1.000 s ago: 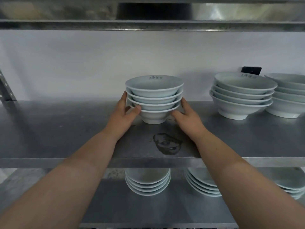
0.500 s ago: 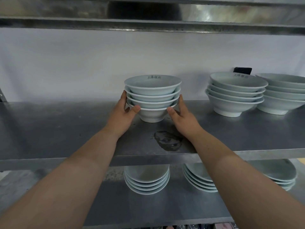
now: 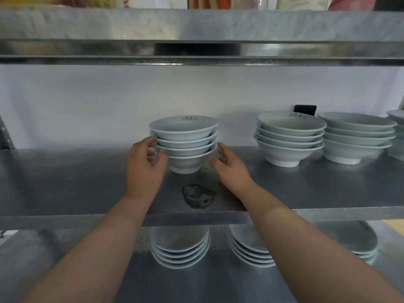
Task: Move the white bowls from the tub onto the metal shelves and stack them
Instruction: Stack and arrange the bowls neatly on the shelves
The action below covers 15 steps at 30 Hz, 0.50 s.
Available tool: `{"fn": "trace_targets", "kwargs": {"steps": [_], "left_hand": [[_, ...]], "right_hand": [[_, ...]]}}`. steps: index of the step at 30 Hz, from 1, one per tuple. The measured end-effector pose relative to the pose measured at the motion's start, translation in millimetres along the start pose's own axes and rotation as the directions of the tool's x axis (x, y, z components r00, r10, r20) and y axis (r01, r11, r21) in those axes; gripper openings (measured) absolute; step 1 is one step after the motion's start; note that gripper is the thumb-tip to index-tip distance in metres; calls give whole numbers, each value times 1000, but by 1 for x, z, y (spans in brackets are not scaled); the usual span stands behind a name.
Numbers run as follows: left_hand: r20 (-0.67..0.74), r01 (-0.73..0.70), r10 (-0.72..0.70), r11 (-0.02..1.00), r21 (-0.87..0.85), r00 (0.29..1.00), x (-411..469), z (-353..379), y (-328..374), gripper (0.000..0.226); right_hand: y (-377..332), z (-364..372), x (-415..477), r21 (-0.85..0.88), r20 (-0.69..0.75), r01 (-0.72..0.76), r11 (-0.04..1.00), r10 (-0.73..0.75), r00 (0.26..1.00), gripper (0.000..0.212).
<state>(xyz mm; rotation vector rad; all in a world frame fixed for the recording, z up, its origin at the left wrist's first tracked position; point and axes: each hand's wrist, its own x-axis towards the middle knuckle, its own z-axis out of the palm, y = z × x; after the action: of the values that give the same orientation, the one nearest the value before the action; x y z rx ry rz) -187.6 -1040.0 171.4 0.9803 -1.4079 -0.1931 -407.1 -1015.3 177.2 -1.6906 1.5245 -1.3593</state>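
Note:
A stack of several white bowls [image 3: 184, 141] stands on the middle metal shelf [image 3: 65, 182], near its centre. My left hand [image 3: 145, 165] is at the stack's left side, fingers loosely curled, fingertips and thumb just at the lower rims. My right hand [image 3: 229, 167] sits to the right of the stack with relaxed fingers and a small gap to the bowls. The tub is out of view.
Two more stacks of white bowls [image 3: 288, 138] [image 3: 356, 138] stand to the right on the same shelf, with another at the right edge. A dark stain [image 3: 197, 196] marks the shelf in front. Bowl stacks [image 3: 180, 248] fill the lower shelf. An upper shelf [image 3: 196, 25] runs overhead.
Both hands have eased off the stack: the right hand has come away from the rims and the left hand's fingers have curled back. The stack stays put.

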Motion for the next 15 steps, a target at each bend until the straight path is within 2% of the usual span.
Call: {"fn": "trace_targets", "kwargs": {"steps": [4, 8, 10, 12, 15], "left_hand": [[24, -73, 77, 989, -128, 997, -27, 52, 54, 31], [131, -31, 61, 975, -218, 989, -39, 134, 107, 33], [212, 28, 22, 973, -227, 977, -41, 176, 128, 33], [272, 151, -86, 962, -228, 959, -40, 215, 141, 29], [268, 331, -261, 906, -263, 927, -41, 258, 142, 15]], "right_hand": [[17, -68, -11, 48, -148, 138, 989, -129, 981, 47], [37, -161, -6, -32, -308, 217, 976, -216, 926, 42], [53, -200, 1, -65, -377, 185, 981, -196, 905, 39], [73, -230, 13, -97, -423, 128, 987, -157, 893, 37], [98, -250, 28, -169, -385, 19, 985, -83, 919, 41]]}}
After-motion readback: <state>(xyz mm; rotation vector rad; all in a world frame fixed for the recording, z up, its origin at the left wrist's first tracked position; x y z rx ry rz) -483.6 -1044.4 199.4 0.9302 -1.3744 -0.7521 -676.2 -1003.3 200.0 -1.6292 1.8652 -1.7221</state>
